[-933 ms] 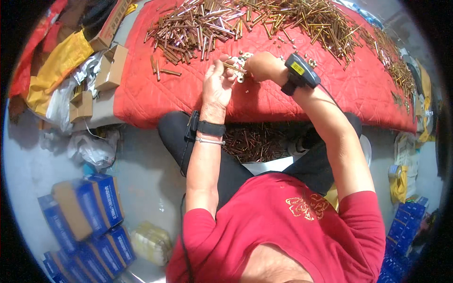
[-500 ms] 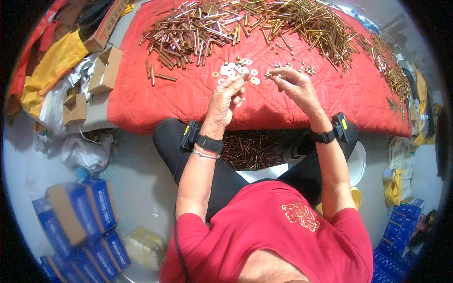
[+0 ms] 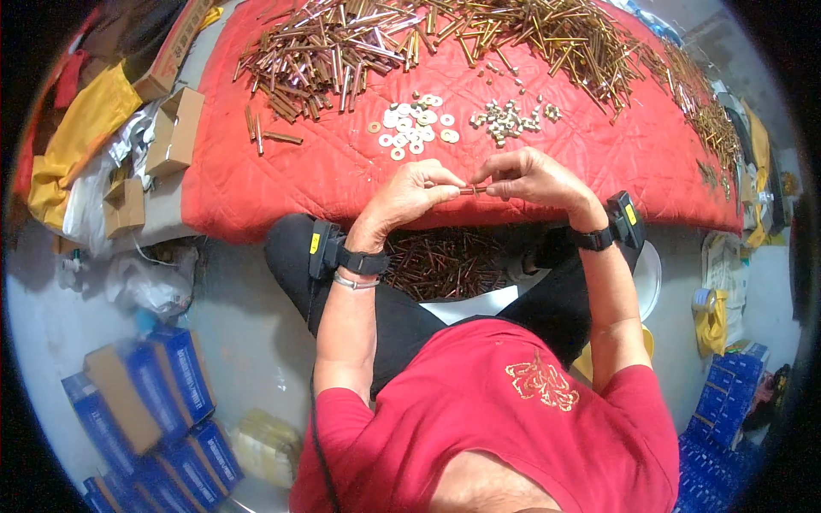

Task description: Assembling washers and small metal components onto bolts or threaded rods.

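Close to the red cloth's near edge, my two hands meet at a slim copper-coloured metal rod (image 3: 467, 191) held crosswise. My left hand (image 3: 416, 193) pinches its left part between thumb and fingers. On the other side, the closed thumb and fingertips of my right hand (image 3: 532, 181) are at its right end. Any small part inside the right fingertips is hidden. Beyond my left hand lie several flat round washers (image 3: 416, 147), mostly pale. Small metal nuts (image 3: 505, 122) sit in a loose cluster beyond my right hand.
Large heaps of copper-coloured rods (image 3: 329, 56) and golden rods (image 3: 564, 43) cover the far side of the red quilted cloth (image 3: 282, 192). More rods (image 3: 445, 263) lie below, between my legs. Open cardboard boxes (image 3: 177, 132) stand at left; blue boxes (image 3: 141, 389) are stacked at lower left.
My right hand has left the nuts and come nearer to me, meeting the left. The rod now shows between both hands, and the nut cluster is uncovered. The whole view has shifted slightly.
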{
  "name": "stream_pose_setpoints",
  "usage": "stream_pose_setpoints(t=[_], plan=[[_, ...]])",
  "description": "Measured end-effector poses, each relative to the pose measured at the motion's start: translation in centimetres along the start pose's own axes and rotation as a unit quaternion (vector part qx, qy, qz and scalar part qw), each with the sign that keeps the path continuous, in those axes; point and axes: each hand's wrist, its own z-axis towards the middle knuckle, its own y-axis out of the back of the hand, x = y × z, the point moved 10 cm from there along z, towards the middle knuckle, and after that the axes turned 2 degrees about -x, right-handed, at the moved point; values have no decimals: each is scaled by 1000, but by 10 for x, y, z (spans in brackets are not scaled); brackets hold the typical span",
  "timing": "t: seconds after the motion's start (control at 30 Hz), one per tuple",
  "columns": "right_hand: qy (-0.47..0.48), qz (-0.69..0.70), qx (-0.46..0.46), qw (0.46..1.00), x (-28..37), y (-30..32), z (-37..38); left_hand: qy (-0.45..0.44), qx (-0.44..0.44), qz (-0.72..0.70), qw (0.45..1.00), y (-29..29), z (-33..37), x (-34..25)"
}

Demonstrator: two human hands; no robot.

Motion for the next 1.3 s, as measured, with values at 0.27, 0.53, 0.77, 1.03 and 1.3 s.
stream_pose_setpoints(t=[0.27,0.53,0.77,1.03,1.3], plan=[[-102,243,-155,952,-34,-1,-12,55,-166,-418,891,15,5,21],[114,229,-455,853,1,12,10,115,-241,-392,881,-17,6,53],[35,-308,-481,820,-23,78,37,34,-272,-564,779,35,5,47],[0,-464,-350,814,-34,55,68,65,-221,-511,828,23,7,44],[68,141,-338,928,-29,52,37,63,-217,-392,892,17,2,34]])
